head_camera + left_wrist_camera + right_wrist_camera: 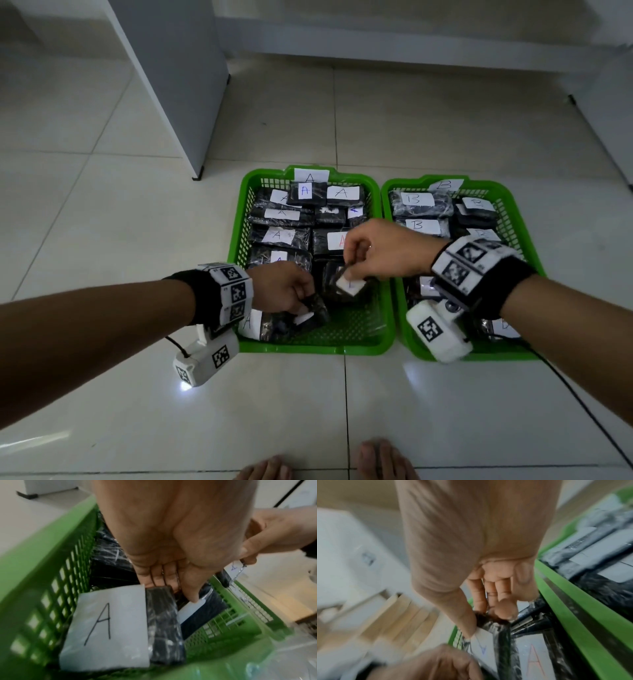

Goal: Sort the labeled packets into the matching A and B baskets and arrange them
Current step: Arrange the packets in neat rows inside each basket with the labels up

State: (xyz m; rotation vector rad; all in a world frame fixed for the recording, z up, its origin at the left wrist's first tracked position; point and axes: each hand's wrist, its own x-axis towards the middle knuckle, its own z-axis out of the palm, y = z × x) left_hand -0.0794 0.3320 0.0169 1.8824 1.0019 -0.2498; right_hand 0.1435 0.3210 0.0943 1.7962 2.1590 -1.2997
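Two green baskets stand side by side on the floor: basket A [308,347] on the left and basket B [386,205] on the right. Both hold several black wrapped packets with white letter labels. My right hand [349,270] reaches across into basket A and pinches a packet with a blue A label [349,285] [482,649] by its edge. My left hand [301,305] grips another black packet [317,311] [202,609] at the near end of basket A; its letter is hidden. Beside it, in the near left corner, lies a flat packet labelled A [106,628].
A packet with a red A [534,660] lies just past the right hand. A white cabinet panel [178,85] stands behind basket A on the left. A black cable [582,401] runs over the tiles at the right. Bare feet [325,462] show at the bottom edge.
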